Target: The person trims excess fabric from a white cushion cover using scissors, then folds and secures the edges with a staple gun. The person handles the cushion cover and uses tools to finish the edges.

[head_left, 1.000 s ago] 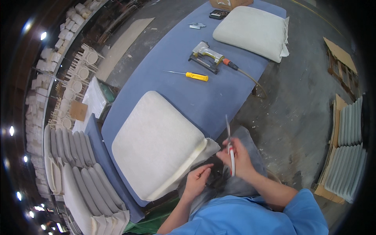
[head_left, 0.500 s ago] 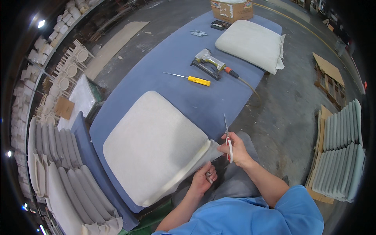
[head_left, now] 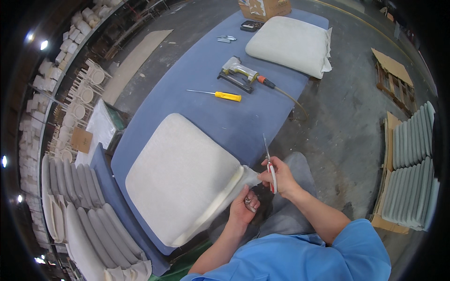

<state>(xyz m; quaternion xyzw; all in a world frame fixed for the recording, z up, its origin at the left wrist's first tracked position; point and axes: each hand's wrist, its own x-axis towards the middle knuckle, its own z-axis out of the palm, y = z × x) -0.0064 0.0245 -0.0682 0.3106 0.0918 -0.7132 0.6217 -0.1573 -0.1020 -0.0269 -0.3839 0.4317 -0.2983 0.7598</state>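
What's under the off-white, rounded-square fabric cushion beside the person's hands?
Along the far and left edges of the cushion, a long blue tabletop shows; whatever lies directly beneath is covered.

Cushion [head_left: 183, 178]: off-white cover, rounded corners, lying flat at near left; loose fabric flap extends from its near-right edge. Scissors [head_left: 271, 170]: red-and-white handles, held just right of cushion, slim blades pointing toward far side.

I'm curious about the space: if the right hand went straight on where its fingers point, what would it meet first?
The right hand would likely meet the loose fabric flap first, and seems to touch it now. The white cushion lies beyond, though depth is unclear.
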